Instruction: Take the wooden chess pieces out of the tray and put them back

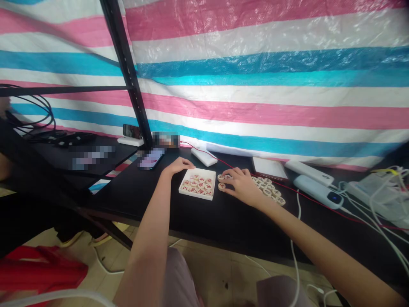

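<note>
A shallow white box (196, 195) lies on the black table, holding several round xiangqi pieces (200, 185) with red characters. My left hand (179, 165) is at the box's far left corner, its fingers closed together at the rim. To the right of the box, my right hand (241, 184) has its fingertips and thumb around a few loose xiangqi pieces (221, 186) on the tabletop. Beyond that hand, a cluster of more xiangqi pieces (271, 190) with dark characters lies partly hidden behind my wrist.
Behind the box lie a phone (152, 158) and a white block-shaped device (204, 156). A red cable (297, 194) crosses the table near power banks (318, 191) and tangled white cables (377, 204). A black metal post (128, 72) rises at left; striped sheeting (271, 94) hangs behind.
</note>
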The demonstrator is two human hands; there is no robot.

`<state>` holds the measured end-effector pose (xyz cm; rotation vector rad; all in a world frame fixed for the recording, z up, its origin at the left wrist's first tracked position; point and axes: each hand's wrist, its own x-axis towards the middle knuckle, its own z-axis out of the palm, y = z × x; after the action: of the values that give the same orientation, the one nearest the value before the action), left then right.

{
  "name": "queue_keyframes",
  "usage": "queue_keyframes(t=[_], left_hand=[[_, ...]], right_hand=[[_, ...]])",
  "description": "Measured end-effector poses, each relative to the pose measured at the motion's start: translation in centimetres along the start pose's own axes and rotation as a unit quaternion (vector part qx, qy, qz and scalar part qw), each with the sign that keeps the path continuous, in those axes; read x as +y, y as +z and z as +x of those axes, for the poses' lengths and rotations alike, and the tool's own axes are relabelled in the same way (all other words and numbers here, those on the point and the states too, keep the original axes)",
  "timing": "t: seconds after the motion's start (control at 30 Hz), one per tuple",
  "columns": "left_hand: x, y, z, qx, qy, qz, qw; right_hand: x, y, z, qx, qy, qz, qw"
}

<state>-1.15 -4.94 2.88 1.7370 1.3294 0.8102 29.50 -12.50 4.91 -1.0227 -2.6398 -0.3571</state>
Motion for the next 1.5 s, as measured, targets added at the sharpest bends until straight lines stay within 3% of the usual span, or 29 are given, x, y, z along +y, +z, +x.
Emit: queue_keyframes(t=[0.2,0.6,0.8,0.87,1.03,1.2,1.5], left_hand=[[-0.6,0.1,0.2,0.007,-0.002,-0.009,1.000],[-0.5,0.5,-0.3,0.016,0.020,-0.040,0.999],[-0.7,0.5,0.0,0.013,0.037,-0.046,0.998],[-0.8,0.5,0.2,0.014,0.038,-0.051,0.998],[-0.6,0.6,0.2,0.019,0.040,-0.055,0.997],[-0.7,0.6,0.3,0.019,0.042,-0.046,0.998],[-1.2,0.5,0.6,0.013,0.043,-0.028,0.999]], right_hand=[[-0.5,0.5,0.0,0.029,0.001,0.006,1.000],[-0.2,0.2,0.9,0.025,-0.010,0.002,1.000],[-1.6,-0.1,4.2,0.046,0.015,0.000,0.999],[-2.8,-0.2,6.3,0.018,0.022,0.003,1.000],[-5.4,0.6,10.4,-0.133,0.052,0.018,0.990],[-5.7,1.5,11.0,-0.146,0.066,0.048,0.986],[-4.6,0.9,10.4,-0.195,0.050,0.142,0.969]])
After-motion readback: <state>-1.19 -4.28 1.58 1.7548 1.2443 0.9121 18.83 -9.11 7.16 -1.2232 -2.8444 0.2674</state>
